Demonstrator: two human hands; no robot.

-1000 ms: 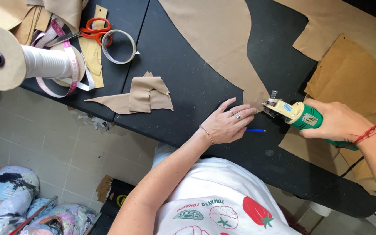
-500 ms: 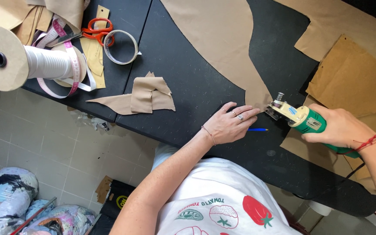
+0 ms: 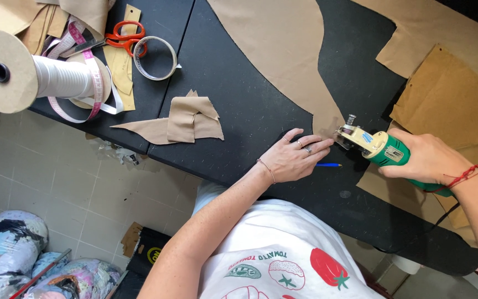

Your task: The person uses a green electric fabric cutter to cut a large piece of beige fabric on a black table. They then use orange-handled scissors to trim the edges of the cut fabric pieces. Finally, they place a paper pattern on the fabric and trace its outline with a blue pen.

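Down at the near edge of the black table (image 3: 239, 111), the left hand (image 3: 294, 158) lies flat, fingers spread, pinning the tip of the long tan paper pattern piece (image 3: 283, 61) so it cannot creep. Right beside those fingertips, the right hand (image 3: 427, 160) is wrapped tight around the green electric rotary cutter (image 3: 380, 147), its head meeting that same tip. A blue pen (image 3: 327, 164) lies just below. Leftward there is bare tabletop before the folded tan scraps (image 3: 186, 119); rightward, brown card patterns (image 3: 449, 99) crowd in.
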